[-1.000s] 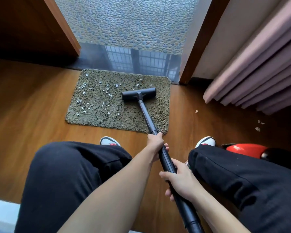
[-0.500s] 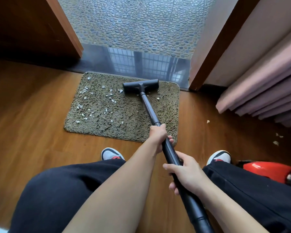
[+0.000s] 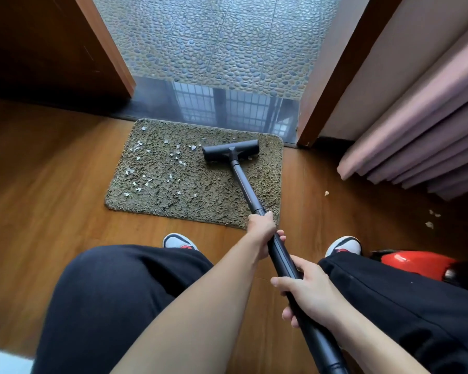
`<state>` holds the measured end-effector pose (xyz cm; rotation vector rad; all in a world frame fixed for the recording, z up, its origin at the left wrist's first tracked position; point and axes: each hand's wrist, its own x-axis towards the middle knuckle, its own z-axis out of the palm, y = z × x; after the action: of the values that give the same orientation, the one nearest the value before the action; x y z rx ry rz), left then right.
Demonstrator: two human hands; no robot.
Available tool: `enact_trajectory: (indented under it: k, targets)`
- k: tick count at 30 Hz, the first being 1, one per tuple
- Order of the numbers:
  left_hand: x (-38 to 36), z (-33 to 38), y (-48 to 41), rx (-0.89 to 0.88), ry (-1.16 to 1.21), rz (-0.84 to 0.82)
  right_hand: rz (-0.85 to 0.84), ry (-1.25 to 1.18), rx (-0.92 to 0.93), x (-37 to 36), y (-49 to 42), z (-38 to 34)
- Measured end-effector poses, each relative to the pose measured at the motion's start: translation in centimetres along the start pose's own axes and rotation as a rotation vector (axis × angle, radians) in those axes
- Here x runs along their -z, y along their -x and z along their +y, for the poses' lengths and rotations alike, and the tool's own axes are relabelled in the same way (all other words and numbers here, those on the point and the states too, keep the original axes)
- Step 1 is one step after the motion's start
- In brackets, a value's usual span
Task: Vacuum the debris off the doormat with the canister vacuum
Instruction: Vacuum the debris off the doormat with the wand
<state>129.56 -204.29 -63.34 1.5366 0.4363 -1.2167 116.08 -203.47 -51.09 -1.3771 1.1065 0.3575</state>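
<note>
Nearest the camera, the right hand (image 3: 312, 298) wraps the black wand (image 3: 254, 203), fingers (image 3: 288, 315) curled shut around the tube. Further up the same tube, the left hand (image 3: 262, 229) clamps it near the joint. The wand's long axis runs away from both hands and slightly leftward to the floor head (image 3: 230, 153), which sits on the far right part of the doormat (image 3: 200, 201). The pale debris (image 3: 152, 171) lies to the left of the head, so the coming sweep probably turns leftward.

Olive shag doormat (image 3: 173, 184) flat on wood floor, white debris (image 3: 157, 168) across its left half, black vacuum head (image 3: 230, 153) on far-right part
</note>
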Motion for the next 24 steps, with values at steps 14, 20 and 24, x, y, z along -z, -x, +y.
enact_trajectory:
  k: [14, 20, 24]
  targets:
    - [-2.0, -7.9, 5.1, 0.049, -0.066, 0.025, 0.006, 0.069, -0.048, 1.4, 6.4, 6.9]
    - [-2.1, -8.3, 5.1, 0.067, -0.067, 0.032, 0.002, 0.085, -0.063, 1.4, 6.2, 7.4]
    - [-2.0, -7.4, 4.3, 0.050, -0.055, 0.024, 0.004, 0.094, -0.052, 1.3, 5.1, 6.6]
